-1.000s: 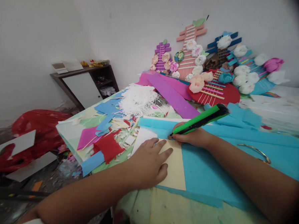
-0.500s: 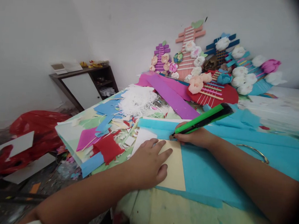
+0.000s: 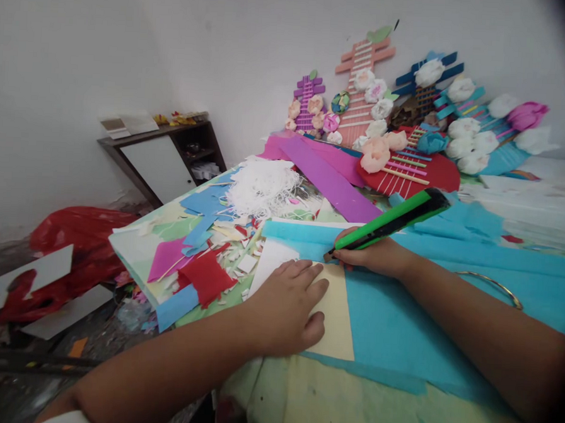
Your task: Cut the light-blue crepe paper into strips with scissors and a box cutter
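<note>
My right hand (image 3: 377, 257) grips a green and black utility knife (image 3: 390, 218), its tip low over the blue crepe paper (image 3: 399, 325). That tip is close to the top edge of a cream card (image 3: 336, 334). Flat on the card lies my left hand (image 3: 282, 309), fingers stretched out and holding nothing. The card rests on the blue paper. A piece of white paper (image 3: 275, 256) shows beside the left fingers, partly covered by the hand. Whether the blade touches the paper I cannot tell.
A tangle of white string (image 3: 262, 185), a red scrap (image 3: 207, 278) and many paper cuttings lie on the left. Purple strips (image 3: 331, 179) and a red guitar-shaped craft (image 3: 420, 168) with paper flowers are at the back. A low cabinet (image 3: 156, 170) stands beyond.
The view has shifted slightly. The utility knife remains near the card's top edge, and my left hand stays flat on the card.
</note>
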A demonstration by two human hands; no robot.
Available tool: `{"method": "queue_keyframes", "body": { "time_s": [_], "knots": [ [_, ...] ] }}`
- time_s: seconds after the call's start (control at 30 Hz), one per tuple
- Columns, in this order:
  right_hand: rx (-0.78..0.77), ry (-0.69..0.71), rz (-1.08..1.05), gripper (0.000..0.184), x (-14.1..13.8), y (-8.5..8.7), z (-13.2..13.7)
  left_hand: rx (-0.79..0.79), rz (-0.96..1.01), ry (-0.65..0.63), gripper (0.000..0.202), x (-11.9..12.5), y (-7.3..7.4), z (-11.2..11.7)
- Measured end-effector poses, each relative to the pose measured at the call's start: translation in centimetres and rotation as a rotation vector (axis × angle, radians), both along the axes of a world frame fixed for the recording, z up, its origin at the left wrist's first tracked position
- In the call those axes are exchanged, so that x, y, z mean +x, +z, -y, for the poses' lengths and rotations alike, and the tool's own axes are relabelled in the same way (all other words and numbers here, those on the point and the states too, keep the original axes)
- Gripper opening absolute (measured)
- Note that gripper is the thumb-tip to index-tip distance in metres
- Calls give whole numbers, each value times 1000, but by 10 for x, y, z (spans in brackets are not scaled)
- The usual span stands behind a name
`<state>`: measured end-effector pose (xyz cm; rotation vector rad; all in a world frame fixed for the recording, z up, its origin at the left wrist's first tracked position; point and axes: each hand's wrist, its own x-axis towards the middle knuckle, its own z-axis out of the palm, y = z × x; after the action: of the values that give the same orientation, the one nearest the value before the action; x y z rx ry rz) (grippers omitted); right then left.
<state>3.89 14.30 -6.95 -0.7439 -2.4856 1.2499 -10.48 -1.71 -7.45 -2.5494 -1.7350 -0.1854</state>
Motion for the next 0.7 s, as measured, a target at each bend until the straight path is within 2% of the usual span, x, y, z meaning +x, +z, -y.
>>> {"method": "queue_keyframes", "body": {
  "time_s": [0.33, 0.53, 0.7],
  "knots": [
    [121, 52, 47, 19, -5, 0, 4, 15, -24, -122, 45, 4, 2, -4],
    [41, 24, -9, 20, -2, 0, 1, -20, -16, -110, 45, 3, 3, -5],
    [36, 14, -5, 19, 1, 3, 1, -27, -17, -102, 46, 3, 2, -5]
  ]
}}
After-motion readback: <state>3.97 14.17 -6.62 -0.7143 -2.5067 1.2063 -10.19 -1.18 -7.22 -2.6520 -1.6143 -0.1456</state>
